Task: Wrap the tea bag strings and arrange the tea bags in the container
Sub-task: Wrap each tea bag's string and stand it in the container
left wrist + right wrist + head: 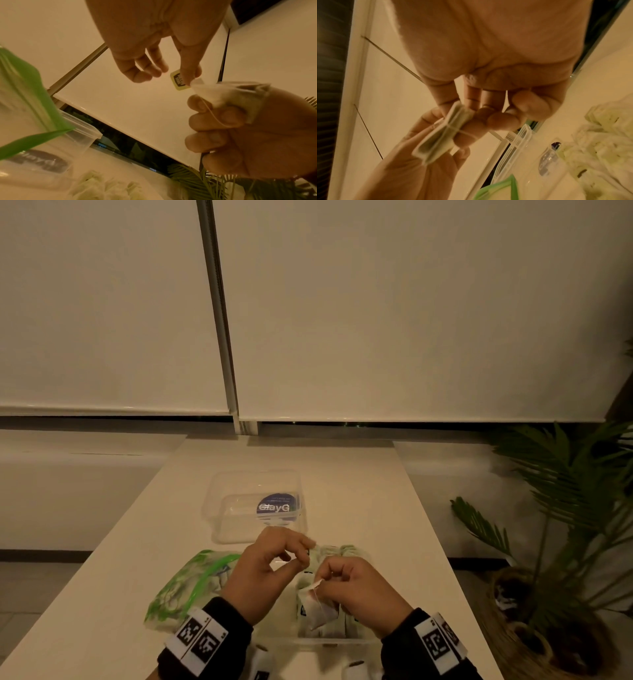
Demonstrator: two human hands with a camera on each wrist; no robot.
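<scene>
- A long pale bench (pixel 359 474) is seen running away from the person, with everything gathered toward its near edge.
- A clear, lidless plastic tub with a round purple label (pixel 255 505) stands at mid-bench, beyond the hands; no tea bags can be made out inside it.
- A green-and-clear zip pouch (pixel 186 583) lies flat near the left edge.
- A second clear tray (pixel 329 640) at the near edge is packed with a row of pale tea bags (pixel 346 553); whether this or the far tub is the container meant cannot be told.
- The left hand (pixel 263 573) is raised, its grip pinched between thumb and forefinger on the small yellow paper tag (pixel 180 81); the other fingers are loosely curled.
- The right hand (pixel 359 587) has its grip closed round one white paper tea bag (pixel 228 94), held above the near tray.
- That bag's long axis is seen tilted, its top corner pointing up and left toward the tag and its base tucked into the right palm.
- The thin string (pixel 212 113) is seen crossing the right fingers and cinching the bag's waist, so this wrap is judged well under way.
- Left to do, by judgement: finishing the winding, securing the tag, placing the bag; how many bags remain unwrapped cannot be told.
</scene>
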